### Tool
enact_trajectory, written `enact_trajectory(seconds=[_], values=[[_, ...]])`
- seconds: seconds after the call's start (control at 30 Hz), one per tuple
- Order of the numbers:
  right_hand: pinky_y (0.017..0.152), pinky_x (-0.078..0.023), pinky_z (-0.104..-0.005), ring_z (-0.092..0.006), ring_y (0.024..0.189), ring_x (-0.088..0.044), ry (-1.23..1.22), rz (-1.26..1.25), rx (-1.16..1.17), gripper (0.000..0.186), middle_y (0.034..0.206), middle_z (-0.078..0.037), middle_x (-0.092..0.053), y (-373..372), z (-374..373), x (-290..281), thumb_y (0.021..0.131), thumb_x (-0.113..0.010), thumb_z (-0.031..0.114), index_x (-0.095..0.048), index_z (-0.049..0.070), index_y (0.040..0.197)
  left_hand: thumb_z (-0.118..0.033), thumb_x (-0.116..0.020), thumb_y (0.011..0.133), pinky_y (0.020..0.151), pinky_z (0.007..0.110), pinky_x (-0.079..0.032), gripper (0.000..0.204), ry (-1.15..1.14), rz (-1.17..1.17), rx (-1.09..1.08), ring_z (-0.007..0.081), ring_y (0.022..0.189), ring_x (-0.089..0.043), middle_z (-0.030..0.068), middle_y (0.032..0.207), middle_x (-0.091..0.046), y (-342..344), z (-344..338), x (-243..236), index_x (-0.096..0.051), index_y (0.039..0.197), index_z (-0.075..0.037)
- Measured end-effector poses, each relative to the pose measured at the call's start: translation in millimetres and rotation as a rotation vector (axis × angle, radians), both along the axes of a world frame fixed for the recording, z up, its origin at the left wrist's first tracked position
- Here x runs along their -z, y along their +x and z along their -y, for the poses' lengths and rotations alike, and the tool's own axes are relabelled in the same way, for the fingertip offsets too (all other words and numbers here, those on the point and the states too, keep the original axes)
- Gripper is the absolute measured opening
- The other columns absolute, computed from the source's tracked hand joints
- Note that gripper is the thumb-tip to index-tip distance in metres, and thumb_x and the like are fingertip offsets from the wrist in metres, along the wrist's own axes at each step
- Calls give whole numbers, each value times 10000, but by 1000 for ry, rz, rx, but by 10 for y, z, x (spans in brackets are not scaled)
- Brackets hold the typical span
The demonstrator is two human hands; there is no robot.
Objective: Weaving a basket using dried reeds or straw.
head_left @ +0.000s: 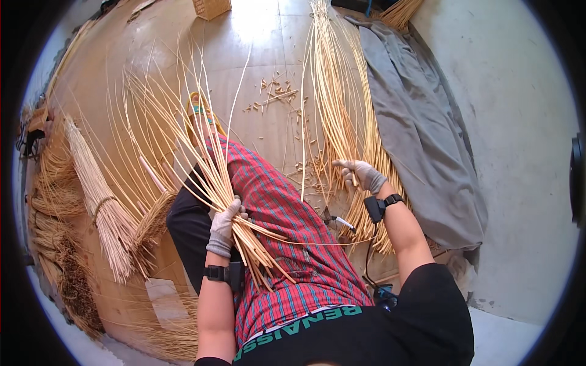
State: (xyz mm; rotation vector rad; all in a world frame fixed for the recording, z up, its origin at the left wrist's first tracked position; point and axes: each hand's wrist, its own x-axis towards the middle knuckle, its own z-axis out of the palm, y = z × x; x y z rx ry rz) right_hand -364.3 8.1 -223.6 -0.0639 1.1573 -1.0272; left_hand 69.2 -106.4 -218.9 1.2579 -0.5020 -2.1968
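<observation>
My left hand, in a pale knitted glove, is closed around a fanned bundle of wicker rods above my lap. Their thick ends point down over the red plaid cloth across my legs, and the thin tips spread up and left. To the right, my gloved right hand has its fingers curled at the butt end of a long pile of wicker rods on the floor. A rod end shows just under those fingers; the rest of the grip is hidden.
Tied wicker bundles lie on the left, beside a darker stack. Short cut pieces are scattered ahead on the floor. A grey cloth lies along the right wall. A white-handled tool is near my right knee; a cardboard box stands far ahead.
</observation>
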Motion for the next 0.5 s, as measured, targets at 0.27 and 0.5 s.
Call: enact_trajectory(seconds=[0.27, 0.5], values=[[516, -387, -235, -67, 581, -403, -514, 638, 92, 355, 709, 71, -422, 383, 188, -503, 1049, -469, 249, -532, 23, 1315, -207, -689, 945, 633, 319, -534, 236, 4, -273, -7, 133, 658, -595, -1, 780, -589, 52, -3, -29, -588, 1134, -109], [445, -331, -267, -77, 484, -365, -611, 836, -227, 121, 621, 62, -362, 2001, 95, -1545, 1034, -518, 227, -540, 141, 1116, -144, -688, 928, 650, 298, -559, 211, 9, -302, -25, 141, 691, -629, 48, 880, -658, 94, -23, -36, -583, 1103, -90]])
